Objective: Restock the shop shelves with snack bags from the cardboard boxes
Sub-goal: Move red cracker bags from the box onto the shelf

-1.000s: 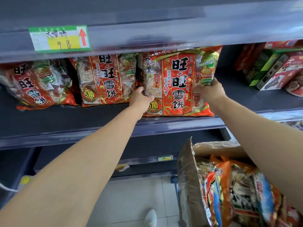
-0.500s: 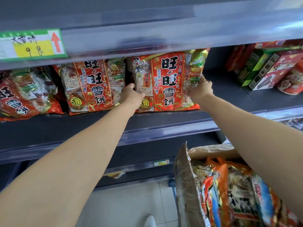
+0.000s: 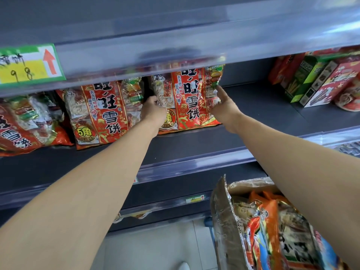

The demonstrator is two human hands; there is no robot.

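A large red snack bag with Chinese lettering stands upright on the dark shelf, its top hidden behind the shelf rail above. My left hand grips its left edge with curled fingers. My right hand lies against its right edge, the forefinger stretched up along the bag. Two more bags of the same kind, one just left and another at the far left, lean on the same shelf. An open cardboard box at the lower right holds several snack bags.
Red and green boxed goods fill the right end of the shelf. A price tag with a red arrow hangs on the upper rail. Lower shelves and a tiled floor lie below, with a shoe tip at the bottom edge.
Both hands have pushed the red bag deeper onto the shelf and set it more upright. My right forefinger has stretched out. The view has shifted, so the shelf sits lower in the frame.
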